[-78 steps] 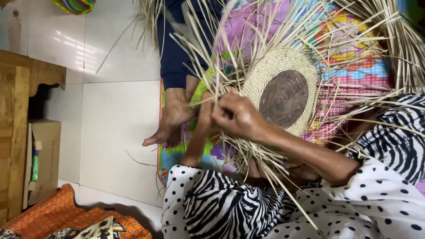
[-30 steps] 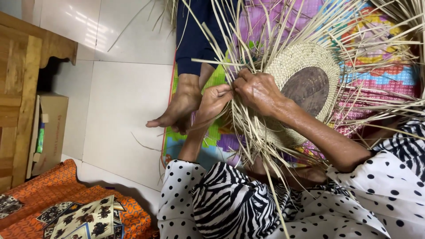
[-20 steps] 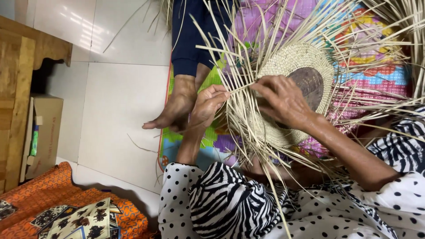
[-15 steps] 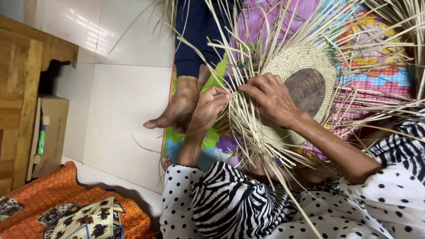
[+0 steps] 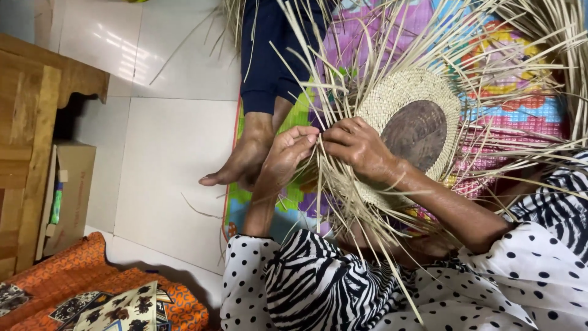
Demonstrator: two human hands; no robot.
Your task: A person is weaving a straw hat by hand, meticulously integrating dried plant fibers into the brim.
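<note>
Both hands meet at the rim of the woven straw disc [image 5: 392,98] — left hand [image 5: 285,156] and right hand [image 5: 358,144] pinch straw strands [image 5: 324,92] with closed fingers; fingertips are partly hidden among them.

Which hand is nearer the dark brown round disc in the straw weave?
Right. Right hand pinches straw strands beside the dark brown round disc; left hand pinches them farther off, beyond it.

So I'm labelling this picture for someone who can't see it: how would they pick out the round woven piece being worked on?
Start at the bright patterned mat on the tiled floor. Over it lies a round woven straw disc with a dark brown dome in its middle. Loose straw strips fan out from its edge, and the left hand and right hand pinch strips at its rim.
</note>
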